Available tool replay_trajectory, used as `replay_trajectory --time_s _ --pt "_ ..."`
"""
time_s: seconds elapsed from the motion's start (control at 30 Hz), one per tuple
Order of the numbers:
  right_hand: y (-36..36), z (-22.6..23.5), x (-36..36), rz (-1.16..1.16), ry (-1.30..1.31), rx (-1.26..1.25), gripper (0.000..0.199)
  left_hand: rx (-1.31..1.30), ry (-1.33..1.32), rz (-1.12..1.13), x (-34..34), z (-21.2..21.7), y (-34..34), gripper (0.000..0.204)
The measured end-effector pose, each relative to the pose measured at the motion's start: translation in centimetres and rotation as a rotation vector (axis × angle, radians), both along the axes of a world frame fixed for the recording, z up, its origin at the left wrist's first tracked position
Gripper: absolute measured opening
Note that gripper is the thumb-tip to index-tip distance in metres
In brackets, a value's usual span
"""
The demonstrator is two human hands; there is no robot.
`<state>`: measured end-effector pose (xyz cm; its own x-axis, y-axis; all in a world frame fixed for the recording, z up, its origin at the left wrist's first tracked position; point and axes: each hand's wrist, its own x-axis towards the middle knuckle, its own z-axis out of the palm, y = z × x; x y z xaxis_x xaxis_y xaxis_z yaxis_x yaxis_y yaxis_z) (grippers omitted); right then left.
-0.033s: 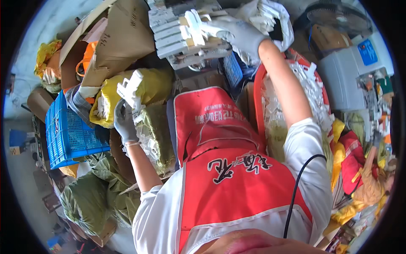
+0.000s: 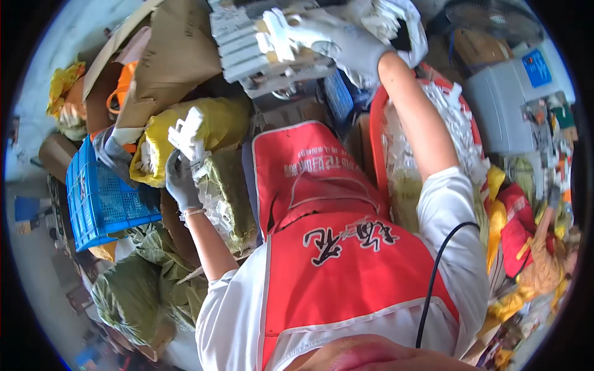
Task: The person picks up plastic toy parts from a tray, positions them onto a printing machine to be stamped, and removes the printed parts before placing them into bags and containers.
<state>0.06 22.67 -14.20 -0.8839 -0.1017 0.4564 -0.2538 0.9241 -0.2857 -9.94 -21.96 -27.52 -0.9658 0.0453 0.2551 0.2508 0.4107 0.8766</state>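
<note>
Left hand [image 2: 181,179]: grey glove, fingers curled round a bunch of white plastic parts [image 2: 187,136], held up at left-centre, just above a clear bag [image 2: 226,198] of more white pieces.
Right hand [image 2: 346,40]: grey glove, reached far up, fingers closed on a white clip [image 2: 276,32] at the top edge of a white slatted rack [image 2: 253,46].
Rack: far centre, tilted, ribs running across; sat on a pile of stuff, what's under it can't tell.
White parts: one bunch in left hand, one at right hand's fingertips; the two lots well apart.
Yellow bag [image 2: 216,127]: just behind left hand, touching the held bunch in view.
Cardboard [image 2: 170,55]: big brown sheet, far left, leaning beside the rack.
Blue crate [image 2: 99,198]: left, mesh sides, near the left forearm but apart.
Green sacks [image 2: 133,290]: near left, heaped below the crate.
Red basket [image 2: 378,142]: right of the apron, under the right forearm, filled w/ white plastic scraps [image 2: 458,123].
Grey box [image 2: 507,99]: far right, blue panel on top.
Apron [image 2: 346,260]: red, white trim, over white sleeves; black cable [image 2: 433,278] ran down the right side.
Right edge: jumble of red & yellow bags [image 2: 513,229], details too small to tell.
</note>
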Motion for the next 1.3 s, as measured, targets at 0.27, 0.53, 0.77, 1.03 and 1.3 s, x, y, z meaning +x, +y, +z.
replay_trajectory --time_s 0.27,0.53,0.77,1.03,1.3 --pt "9.4 -10.8 15.4 -0.403 -0.263 -0.108 0.039 -0.183 -0.011 0.126 0.9 -8.5 -10.8 0.031" --pt "5.6 -24.5 24.9 -0.757 -0.91 0.011 0.036 -0.404 -0.12 -0.127 1.1 -7.1 -2.1 0.028" --pt "6.9 -23.8 24.4 -0.765 -0.798 -0.019 0.037 -0.35 -0.084 -0.402 2.6 -4.6 6.1 0.029" --pt "13.4 -24.0 32.1 -0.986 -0.36 -1.291 0.025 -0.391 -0.173 -0.305 2.4 -5.4 2.5 0.029" --pt "11.2 -22.8 33.4 -0.849 -0.656 -0.625 0.047 -0.346 0.233 -0.355 1.2 2.2 9.3 0.02"
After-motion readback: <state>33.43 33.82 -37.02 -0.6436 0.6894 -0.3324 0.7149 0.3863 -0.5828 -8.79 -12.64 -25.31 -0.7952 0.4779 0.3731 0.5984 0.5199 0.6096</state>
